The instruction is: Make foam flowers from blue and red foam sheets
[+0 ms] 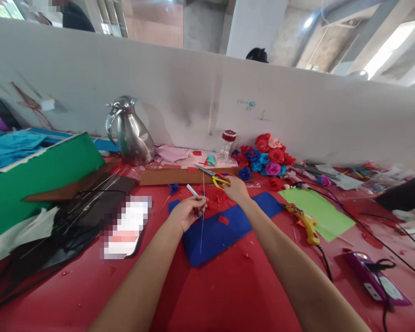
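My left hand (pixel 189 212) is closed in a pinch on a thin pale wire (pixel 202 233) that stands nearly upright; a small white stick (pixel 191 189) pokes out beside its fingers. My right hand (pixel 236 188) grips the yellow handles of a pair of scissors (pixel 218 178), whose blades point up and left and cross near the upper part of the wire. Under both hands lies a blue sheet (pixel 210 237) with a small red scrap (pixel 223 220) on it. Red pieces (pixel 220 198) and a small blue flower (pixel 173 188) are near my left hand.
A steel jug (pixel 133 136), lidded jar (pixel 226 145) and bunch of paper flowers (pixel 275 156) stand by the partition. A phone (pixel 129 226) and green box (pixel 44 189) are left. Right are a yellow glue gun (pixel 307 226), green sheet (pixel 320 212) and purple power strip (pixel 373 276).
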A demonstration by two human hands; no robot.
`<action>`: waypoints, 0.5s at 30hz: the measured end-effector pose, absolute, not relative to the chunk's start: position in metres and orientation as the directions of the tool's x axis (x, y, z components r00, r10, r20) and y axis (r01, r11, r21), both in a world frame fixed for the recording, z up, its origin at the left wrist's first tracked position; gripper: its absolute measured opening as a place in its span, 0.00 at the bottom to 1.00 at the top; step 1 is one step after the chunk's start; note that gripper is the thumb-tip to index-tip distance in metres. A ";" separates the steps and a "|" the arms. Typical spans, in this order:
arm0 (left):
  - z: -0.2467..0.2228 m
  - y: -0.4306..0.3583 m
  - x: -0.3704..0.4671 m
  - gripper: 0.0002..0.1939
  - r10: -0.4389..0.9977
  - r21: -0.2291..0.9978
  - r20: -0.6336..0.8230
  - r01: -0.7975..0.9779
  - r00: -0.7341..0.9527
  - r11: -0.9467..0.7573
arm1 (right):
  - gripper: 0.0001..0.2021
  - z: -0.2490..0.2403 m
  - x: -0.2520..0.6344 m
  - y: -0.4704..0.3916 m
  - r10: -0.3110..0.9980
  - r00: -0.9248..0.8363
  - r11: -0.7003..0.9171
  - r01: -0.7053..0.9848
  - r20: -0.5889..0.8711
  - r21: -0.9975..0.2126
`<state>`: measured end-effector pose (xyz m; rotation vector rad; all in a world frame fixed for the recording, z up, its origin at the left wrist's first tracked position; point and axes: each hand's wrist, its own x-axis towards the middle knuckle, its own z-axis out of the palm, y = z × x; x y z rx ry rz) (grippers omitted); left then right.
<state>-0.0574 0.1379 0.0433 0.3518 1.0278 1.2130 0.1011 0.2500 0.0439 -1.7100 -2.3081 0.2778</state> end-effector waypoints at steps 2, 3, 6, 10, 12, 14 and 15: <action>0.043 0.138 -0.060 0.08 0.890 0.698 -0.455 -0.634 -0.033 0.333 | 0.17 0.045 0.092 0.264 0.942 -0.331 0.334 0.921 0.047 -0.198; 0.044 0.139 -0.062 0.08 0.891 0.689 -0.452 -0.653 -0.046 0.316 | 0.17 0.045 0.088 0.269 0.936 -0.350 0.350 0.920 0.035 -0.177; 0.043 0.140 -0.067 0.07 0.885 0.652 -0.460 -0.703 -0.069 0.284 | 0.19 0.046 0.082 0.276 0.920 -0.391 0.389 0.918 -0.006 -0.081; 0.043 0.142 -0.070 0.07 0.860 0.605 -0.501 -0.750 -0.098 0.267 | 0.23 0.055 0.079 0.277 0.914 -0.405 0.405 0.914 -0.026 0.006; 0.043 0.142 -0.071 0.06 0.853 0.589 -0.506 -0.774 -0.131 0.231 | 0.25 0.064 0.078 0.276 0.917 -0.400 0.400 0.916 -0.012 0.026; 0.044 0.140 -0.071 0.06 0.862 0.577 -0.482 -0.796 -0.154 0.181 | 0.26 0.073 0.079 0.272 0.925 -0.379 0.379 0.925 0.023 0.000; 0.045 0.139 -0.071 0.06 0.872 0.575 -0.463 -0.802 -0.156 0.162 | 0.27 0.077 0.082 0.269 0.931 -0.362 0.364 0.930 0.050 -0.044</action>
